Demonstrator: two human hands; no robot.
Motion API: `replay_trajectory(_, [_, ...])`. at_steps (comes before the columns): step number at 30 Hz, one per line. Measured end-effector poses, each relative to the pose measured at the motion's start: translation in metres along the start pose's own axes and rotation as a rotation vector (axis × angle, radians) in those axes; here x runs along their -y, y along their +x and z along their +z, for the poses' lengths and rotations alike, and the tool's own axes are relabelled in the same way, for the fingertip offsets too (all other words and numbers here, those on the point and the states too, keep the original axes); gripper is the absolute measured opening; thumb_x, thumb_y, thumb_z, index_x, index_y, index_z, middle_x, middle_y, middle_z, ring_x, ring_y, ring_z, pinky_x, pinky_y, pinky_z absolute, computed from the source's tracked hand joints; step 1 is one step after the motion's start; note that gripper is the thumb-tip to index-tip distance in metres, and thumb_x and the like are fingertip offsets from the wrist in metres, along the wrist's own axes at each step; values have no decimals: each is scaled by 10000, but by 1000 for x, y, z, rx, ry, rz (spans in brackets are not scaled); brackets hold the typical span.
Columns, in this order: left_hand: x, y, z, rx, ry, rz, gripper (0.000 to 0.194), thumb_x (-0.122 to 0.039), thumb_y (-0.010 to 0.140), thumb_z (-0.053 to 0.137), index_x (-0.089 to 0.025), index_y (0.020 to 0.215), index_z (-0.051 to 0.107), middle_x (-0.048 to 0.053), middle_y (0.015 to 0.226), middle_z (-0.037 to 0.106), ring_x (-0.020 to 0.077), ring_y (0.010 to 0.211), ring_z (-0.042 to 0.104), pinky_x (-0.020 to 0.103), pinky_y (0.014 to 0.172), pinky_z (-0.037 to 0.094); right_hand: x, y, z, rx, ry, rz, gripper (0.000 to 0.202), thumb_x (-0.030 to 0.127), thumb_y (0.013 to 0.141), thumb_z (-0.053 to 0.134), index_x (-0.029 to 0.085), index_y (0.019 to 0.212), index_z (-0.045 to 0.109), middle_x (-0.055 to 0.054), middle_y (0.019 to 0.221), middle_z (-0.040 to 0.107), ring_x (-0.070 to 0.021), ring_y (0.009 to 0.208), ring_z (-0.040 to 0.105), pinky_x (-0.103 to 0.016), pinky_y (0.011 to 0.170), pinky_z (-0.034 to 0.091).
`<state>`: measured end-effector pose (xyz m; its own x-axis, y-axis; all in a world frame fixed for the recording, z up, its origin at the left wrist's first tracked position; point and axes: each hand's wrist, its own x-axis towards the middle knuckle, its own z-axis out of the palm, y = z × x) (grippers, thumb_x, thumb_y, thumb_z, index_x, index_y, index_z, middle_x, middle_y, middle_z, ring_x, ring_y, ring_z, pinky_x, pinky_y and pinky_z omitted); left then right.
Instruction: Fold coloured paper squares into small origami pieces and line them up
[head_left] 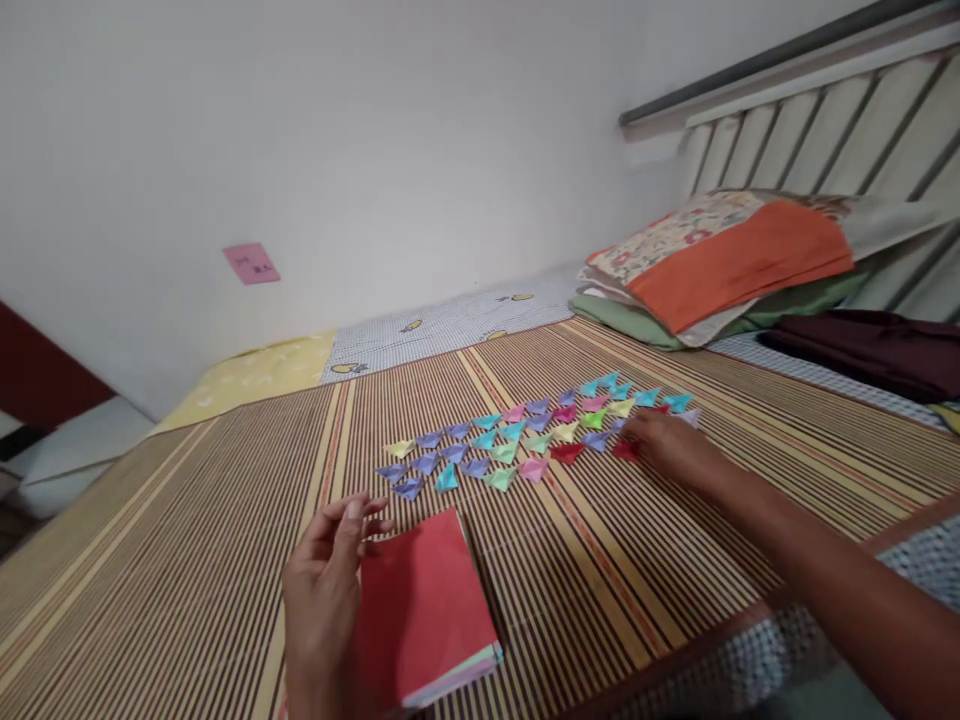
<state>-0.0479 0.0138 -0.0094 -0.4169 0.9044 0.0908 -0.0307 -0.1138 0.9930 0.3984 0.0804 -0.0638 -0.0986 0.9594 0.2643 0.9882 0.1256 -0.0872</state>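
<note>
Several small folded paper pieces in blue, teal, pink, green, yellow and red lie in rows on the striped mat (225, 520); one is a teal piece (446, 478). At the right end of the rows, my right hand (667, 445) reaches down beside a red folded piece (625, 451); its fingertips are too small and blurred to show whether they hold anything. A stack of coloured paper with a red top sheet (427, 610) lies near the front. My left hand (337, 560) is over the stack's left edge, fingers loosely curled and apart, with nothing visible in them.
A folded quilt with an orange panel (742, 260) and a dark cloth (870, 350) sit at the right, by a white slatted headboard (825, 130). Behind the mat is a pale wall (420, 150) with a pink note (252, 263).
</note>
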Motion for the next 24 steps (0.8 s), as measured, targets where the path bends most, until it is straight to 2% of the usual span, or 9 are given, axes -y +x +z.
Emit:
replay_trajectory(3, [-6, -2, -2, -142, -76, 41, 362, -487, 810, 792, -177, 985, 724, 54, 955, 771, 148, 732, 704, 222, 599, 501, 9, -13, -8, -83, 34, 20, 266, 95, 914, 523, 132, 1074, 734, -180, 1060, 725, -312, 909, 699, -395, 753, 506])
replay_trajectory(5, [-12, -4, -5, -169, -95, 56, 344, -469, 813, 791, -172, 971, 716, 54, 940, 769, 142, 717, 702, 216, 588, 486, 32, -27, -11, -119, 89, -3, 232, 180, 960, 519, 152, 1103, 700, -161, 1098, 712, -298, 942, 695, -389, 776, 520])
replay_trajectory(6, [-14, -4, -8, -161, -93, 62, 342, -465, 813, 789, -170, 969, 715, 54, 933, 769, 141, 714, 702, 216, 589, 485, 49, -35, -11, -143, 135, -22, 221, 202, 977, 503, 171, 1102, 684, -139, 1094, 709, -278, 940, 696, -375, 782, 526])
replay_trajectory(9, [-19, -6, -21, -105, -40, 85, 357, -466, 807, 785, -159, 974, 711, 60, 914, 763, 145, 709, 701, 220, 588, 483, 119, -61, -11, -220, 510, -138, 142, 219, 983, 519, 210, 966, 660, -82, 942, 697, -241, 880, 688, -348, 769, 539])
replay_trajectory(12, [-15, -12, -40, -88, 63, 125, 378, -478, 812, 756, -157, 998, 687, 72, 927, 757, 160, 705, 701, 237, 578, 489, 190, -82, -11, -242, 741, -291, 138, 151, 963, 538, 223, 1004, 649, -64, 967, 704, -231, 950, 680, -360, 865, 538])
replay_trajectory(15, [0, -28, -56, -17, 378, 166, 395, -536, 887, 599, -163, 1000, 658, 97, 950, 747, 192, 676, 694, 274, 530, 489, 233, -95, -9, -202, 842, -354, 210, 80, 927, 543, 216, 1045, 650, -77, 1028, 702, -244, 1012, 667, -376, 885, 540])
replay_trajectory(19, [26, -57, -61, 20, 578, 201, 315, -480, 808, 682, -177, 894, 690, 75, 814, 712, 253, 682, 679, 388, 637, 557, 246, -115, 5, -209, 830, -331, 204, 69, 927, 526, 206, 1014, 650, -85, 982, 699, -257, 956, 676, -404, 845, 560])
replay_trajectory(21, [36, -67, -59, 49, 667, 251, 310, -396, 730, 767, -197, 962, 716, 89, 968, 723, 295, 867, 695, 447, 801, 565, 242, -128, 12, -242, 817, -334, 184, 102, 959, 510, 213, 1010, 647, -84, 976, 704, -259, 967, 684, -412, 853, 566])
replay_trajectory(24, [46, -71, -54, 58, 790, 298, 383, -316, 738, 764, -185, 1094, 712, 124, 1112, 704, 342, 1103, 647, 503, 992, 498, 228, -152, 19, -309, 792, -306, 205, 120, 972, 480, 227, 1020, 647, -79, 977, 719, -241, 967, 711, -382, 847, 585])
